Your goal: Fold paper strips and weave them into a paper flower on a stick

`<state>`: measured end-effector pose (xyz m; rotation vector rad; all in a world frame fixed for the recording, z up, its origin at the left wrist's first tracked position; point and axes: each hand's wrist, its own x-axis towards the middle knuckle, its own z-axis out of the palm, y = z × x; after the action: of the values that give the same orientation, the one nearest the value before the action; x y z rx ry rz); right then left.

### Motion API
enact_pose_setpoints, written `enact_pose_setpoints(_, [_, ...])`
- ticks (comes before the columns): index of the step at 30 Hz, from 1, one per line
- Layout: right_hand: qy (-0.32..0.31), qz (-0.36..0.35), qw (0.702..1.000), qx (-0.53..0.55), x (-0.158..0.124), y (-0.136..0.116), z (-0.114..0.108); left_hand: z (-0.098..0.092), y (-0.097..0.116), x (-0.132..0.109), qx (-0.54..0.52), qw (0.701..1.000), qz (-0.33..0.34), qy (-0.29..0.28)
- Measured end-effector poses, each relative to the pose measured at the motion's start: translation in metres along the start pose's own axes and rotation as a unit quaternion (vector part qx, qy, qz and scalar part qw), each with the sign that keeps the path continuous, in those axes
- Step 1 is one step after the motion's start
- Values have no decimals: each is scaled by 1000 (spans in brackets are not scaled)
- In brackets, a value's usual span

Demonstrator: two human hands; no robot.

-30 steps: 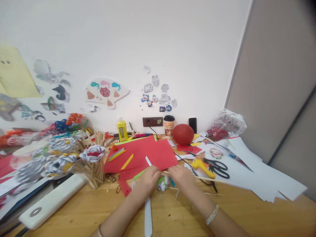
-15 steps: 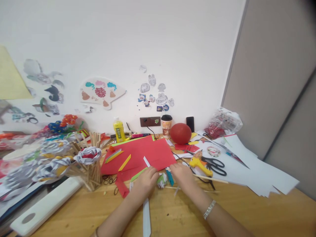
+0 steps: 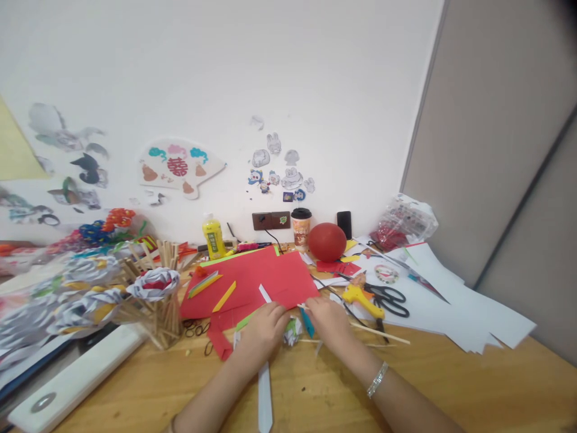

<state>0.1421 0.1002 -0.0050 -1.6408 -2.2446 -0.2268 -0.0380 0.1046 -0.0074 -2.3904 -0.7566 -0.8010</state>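
My left hand (image 3: pixel 264 331) is over a long white paper strip (image 3: pixel 265 397), fingers bent and pressed together on it. The strip comes out below the wrist toward the table's front. My right hand (image 3: pixel 331 322) is closed around a thin wooden stick (image 3: pixel 387 335); its pale tip shows past the fingertips and the rest slants out to the right. Between both hands lies a crumpled white and green paper piece (image 3: pixel 292 332), with a teal paper strip (image 3: pixel 307 322) beside it. Red paper sheets (image 3: pixel 252 276) lie just beyond the hands. The fingertips are partly hidden.
At the right are a yellow glue gun (image 3: pixel 363 299), black-handled scissors (image 3: pixel 392 300) and white paper sheets (image 3: pixel 469 307). A red balloon (image 3: pixel 327 242), cup (image 3: pixel 301 230) and yellow bottle (image 3: pixel 213 237) stand behind. Paper flowers (image 3: pixel 153 284) and a bundle of sticks (image 3: pixel 164 325) are left.
The view has shifted slightly. The stick's pale tip now shows at my right fingertips, and its far end sits a little lower and further left. My left hand has barely moved.
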Motion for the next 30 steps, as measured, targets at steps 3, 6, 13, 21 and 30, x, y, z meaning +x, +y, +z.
enact_pose_setpoints(3, [4,9,999,37,-1,-3,-4,1,0,-1,-4,1000,0,2])
enact_pose_setpoints(6, [15,20,991,131,-2,-6,-7,1,0,-1,-8,1000,3,5])
enact_pose_setpoints(13, [0,55,920,388,2,-10,-10,-10,5,4,8,999,2,43])
enact_pose_setpoints(21, [-88,80,802,585,1,-11,-5,-21,7,9,19,996,11,86])
enact_pose_setpoints(30, [-79,85,797,593,1,-12,-2,-21,10,9,14,996,-6,88])
